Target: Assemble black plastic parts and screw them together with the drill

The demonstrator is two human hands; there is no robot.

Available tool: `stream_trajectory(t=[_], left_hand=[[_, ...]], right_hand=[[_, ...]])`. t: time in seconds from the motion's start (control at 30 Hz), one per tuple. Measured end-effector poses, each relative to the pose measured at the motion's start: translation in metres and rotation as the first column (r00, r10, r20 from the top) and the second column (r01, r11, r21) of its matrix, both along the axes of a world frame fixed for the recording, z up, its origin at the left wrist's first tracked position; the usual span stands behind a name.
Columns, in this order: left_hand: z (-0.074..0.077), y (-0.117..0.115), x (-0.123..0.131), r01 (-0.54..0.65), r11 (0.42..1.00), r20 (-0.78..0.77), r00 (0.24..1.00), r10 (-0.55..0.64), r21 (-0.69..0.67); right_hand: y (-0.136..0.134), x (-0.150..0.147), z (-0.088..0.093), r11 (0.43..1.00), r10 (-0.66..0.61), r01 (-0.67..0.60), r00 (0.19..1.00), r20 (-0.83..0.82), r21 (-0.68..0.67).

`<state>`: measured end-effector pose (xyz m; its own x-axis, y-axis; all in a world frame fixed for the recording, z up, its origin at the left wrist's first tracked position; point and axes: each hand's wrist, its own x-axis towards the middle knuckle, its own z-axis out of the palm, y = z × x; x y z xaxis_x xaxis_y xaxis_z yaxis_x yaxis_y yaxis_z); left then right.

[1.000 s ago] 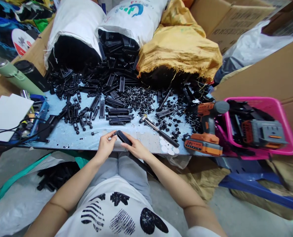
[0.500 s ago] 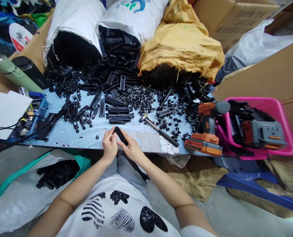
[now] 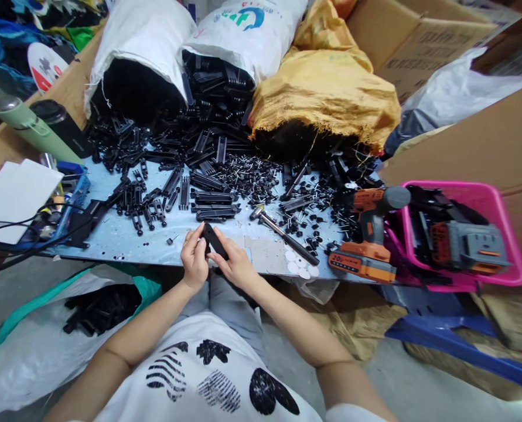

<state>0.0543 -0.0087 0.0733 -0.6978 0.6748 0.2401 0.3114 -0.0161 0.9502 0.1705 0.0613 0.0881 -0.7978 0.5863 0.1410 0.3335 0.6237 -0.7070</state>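
A long black plastic bar [image 3: 215, 239] is held between my hands at the table's front edge, its lower end running down over my lap. My left hand [image 3: 194, 258] pinches at its upper end, fingertips closed against it. Wrapped around its side is my right hand [image 3: 234, 264], thumb and fingers closed on the bar. A single pin with a black head [image 3: 171, 240] lies on the blue table [image 3: 106, 237] left of my hands. Just beyond them sit several stacked black plastic parts [image 3: 214, 205]. To the right lies a hammer [image 3: 285, 234].
An orange cordless drill [image 3: 368, 234] stands right, beside a pink basket [image 3: 518, 258]. White sacks [image 3: 142, 29] and a yellow sack [image 3: 326, 88] spill black parts at the back. Flat white discs [image 3: 298, 264] lie near the front edge. A blue tray [image 3: 78, 187] stands left.
My left fingers have shifted slightly at the bar's upper end, and the bar has turned a little. The camera view has moved slightly.
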Motion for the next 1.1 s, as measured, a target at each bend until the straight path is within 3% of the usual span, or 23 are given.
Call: stream_trajectory(t=[0.1, 0.23, 0.33, 0.43, 0.53, 0.63, 0.73, 0.8, 0.93, 1.0, 1.1], left_hand=[[-0.016, -0.01, -0.029, 0.019, 0.977, -0.11, 0.993, -0.044, -0.214], [-0.038, -0.031, -0.084, -0.174, 0.879, -0.496, 0.865, -0.078, -0.443], [-0.054, -0.042, -0.112, -0.119, 0.858, -0.569, 0.792, -0.221, -0.499], [-0.063, -0.044, -0.118, -0.055, 0.869, -0.569, 0.775, -0.273, -0.492], [-0.056, -0.038, -0.11, -0.027, 0.896, -0.531, 0.814, -0.237, -0.442], [-0.038, -0.028, -0.099, 0.089, 0.9, -0.442, 0.848, -0.293, -0.426], [-0.021, -0.019, -0.091, 0.205, 0.839, -0.431, 0.782, -0.449, -0.504], [-0.011, -0.014, -0.088, 0.225, 0.786, -0.456, 0.71, -0.537, -0.576], [0.008, -0.005, -0.083, 0.15, 0.683, -0.494, 0.583, -0.645, -0.714], [0.016, 0.001, -0.078, 0.125, 0.634, -0.497, 0.514, -0.699, -0.763], [0.016, 0.01, -0.072, 0.131, 0.627, -0.523, 0.436, -0.732, -0.768]], right_hand=[[0.029, -0.004, -0.008, 0.985, 0.17, -0.172, 0.971, 0.169, -0.002], [0.05, -0.013, -0.025, 0.947, 0.263, -0.31, 0.897, 0.356, 0.082], [0.057, -0.013, -0.036, 0.938, 0.202, -0.275, 0.928, 0.312, 0.212], [0.079, -0.003, -0.039, 0.951, 0.048, -0.112, 0.974, 0.222, 0.289], [0.118, 0.01, -0.038, 0.932, -0.187, 0.091, 0.95, 0.249, 0.352], [0.153, 0.009, -0.041, 0.88, -0.36, 0.176, 0.853, 0.378, 0.44], [0.168, -0.005, -0.046, 0.858, -0.434, 0.181, 0.755, 0.491, 0.481], [0.171, -0.015, -0.049, 0.863, -0.438, 0.182, 0.736, 0.516, 0.472], [0.17, -0.022, -0.044, 0.874, -0.412, 0.175, 0.762, 0.5, 0.453], [0.166, -0.018, -0.039, 0.887, -0.392, 0.216, 0.819, 0.419, 0.407], [0.148, -0.004, -0.032, 0.932, -0.345, 0.319, 0.927, 0.147, 0.173]])
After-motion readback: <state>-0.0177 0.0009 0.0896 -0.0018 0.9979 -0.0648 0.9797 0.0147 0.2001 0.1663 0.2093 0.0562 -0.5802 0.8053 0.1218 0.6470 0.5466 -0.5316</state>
